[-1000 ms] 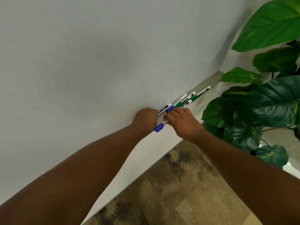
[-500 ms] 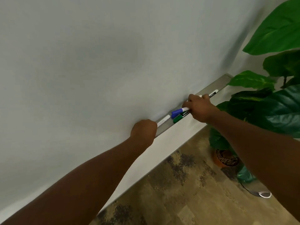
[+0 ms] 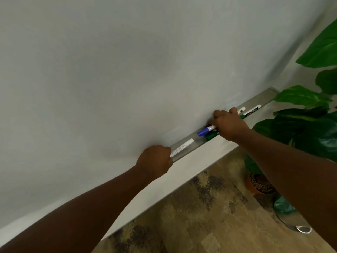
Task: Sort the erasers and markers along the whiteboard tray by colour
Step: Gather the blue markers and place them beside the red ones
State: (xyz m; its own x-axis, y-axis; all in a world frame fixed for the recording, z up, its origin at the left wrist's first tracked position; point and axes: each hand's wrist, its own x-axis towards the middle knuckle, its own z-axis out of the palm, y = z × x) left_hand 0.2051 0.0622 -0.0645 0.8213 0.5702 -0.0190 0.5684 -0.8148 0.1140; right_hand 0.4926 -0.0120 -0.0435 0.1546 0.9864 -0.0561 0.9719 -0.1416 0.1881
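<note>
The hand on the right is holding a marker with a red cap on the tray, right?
Not quite. The head view shows the cap is blue, not red: the right hand grips a blue-capped marker over the whiteboard tray.

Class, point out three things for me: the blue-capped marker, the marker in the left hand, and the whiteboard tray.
blue-capped marker [image 3: 202, 132]: head view, on its blue cap.
marker in the left hand [image 3: 182, 147]: head view, on its white barrel.
whiteboard tray [image 3: 262, 98]: head view, on its bare right end.
</note>
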